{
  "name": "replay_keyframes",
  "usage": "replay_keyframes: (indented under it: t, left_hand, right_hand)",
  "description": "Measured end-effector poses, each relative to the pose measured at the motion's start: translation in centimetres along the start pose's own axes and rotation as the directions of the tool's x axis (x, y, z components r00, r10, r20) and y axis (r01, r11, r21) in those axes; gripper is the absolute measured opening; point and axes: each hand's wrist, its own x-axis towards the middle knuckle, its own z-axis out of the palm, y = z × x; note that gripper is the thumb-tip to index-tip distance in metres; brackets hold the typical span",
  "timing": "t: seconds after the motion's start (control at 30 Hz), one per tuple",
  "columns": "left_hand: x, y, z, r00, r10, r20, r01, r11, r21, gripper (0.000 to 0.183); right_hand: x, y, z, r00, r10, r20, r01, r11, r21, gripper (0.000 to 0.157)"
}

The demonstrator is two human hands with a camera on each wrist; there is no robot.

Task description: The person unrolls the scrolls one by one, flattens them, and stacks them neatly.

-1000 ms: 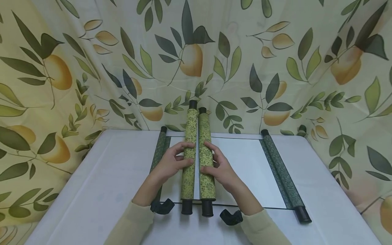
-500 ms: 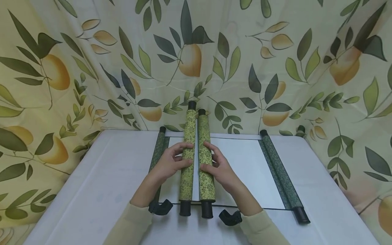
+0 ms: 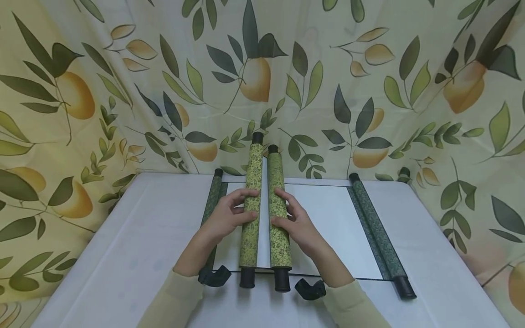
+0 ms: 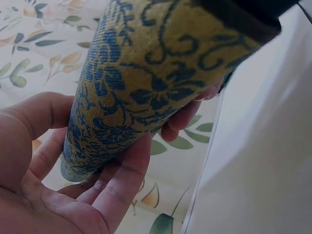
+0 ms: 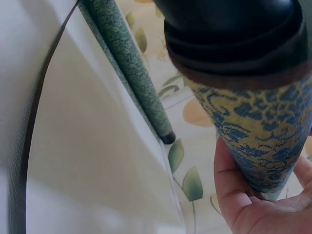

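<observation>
A scroll with two yellow rolls patterned in dark blue and black end knobs is held up above the table. My left hand (image 3: 224,214) grips its left roll (image 3: 251,175), thumb on the near side; the left wrist view shows fingers round that roll (image 4: 131,92). With thumb and fingers my right hand (image 3: 301,230) grips the right roll (image 3: 280,248), seen from its knob end in the right wrist view (image 5: 258,126). A narrow strip of white paper (image 3: 264,228) shows between the rolls. The far fingers of both hands are partly hidden.
Beneath lies a spread-out scroll with a white sheet (image 3: 328,218), a green left roller (image 3: 211,198) and a green right roller (image 3: 379,237). A white-covered table (image 3: 123,255) carries it. Behind hangs a leaf-and-fruit patterned curtain (image 3: 303,27). Black wrist pieces (image 3: 215,276) sit at both cuffs.
The right roll has shifted slightly to the right with my right hand. The gap between the rolls is wider, and more white paper shows. Both hands keep their grip.
</observation>
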Motion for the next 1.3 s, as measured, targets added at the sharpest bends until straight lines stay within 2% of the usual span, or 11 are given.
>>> replay_keyframes:
  t: [0.23,0.63,1.0,1.3]
  left_hand:
    - [-0.1,0.4,-0.1,1.000,-0.024,-0.005,0.024,1.000,-0.005,0.048]
    - [-0.2,0.6,-0.4,1.000,-0.012,-0.009,0.012,1.000,-0.004,0.048]
    - [-0.7,0.3,-0.7,1.000,0.015,-0.009,-0.015,1.000,-0.005,0.050]
    - [-0.4,0.7,-1.2,0.999,0.023,-0.025,-0.024,0.999,-0.036,0.048]
  right_hand:
    - [0.0,-0.1,-0.3,1.000,-0.009,0.001,0.009,1.000,-0.003,0.072]
    - [-0.2,-0.5,-0.4,1.000,-0.006,-0.023,0.005,0.999,-0.049,0.066]
    - [-0.4,-0.1,-0.3,1.000,-0.002,-0.024,0.002,1.000,-0.017,0.067]
    - [0.1,0.1,-1.0,0.999,-0.024,-0.036,0.024,1.000,-0.016,0.070]
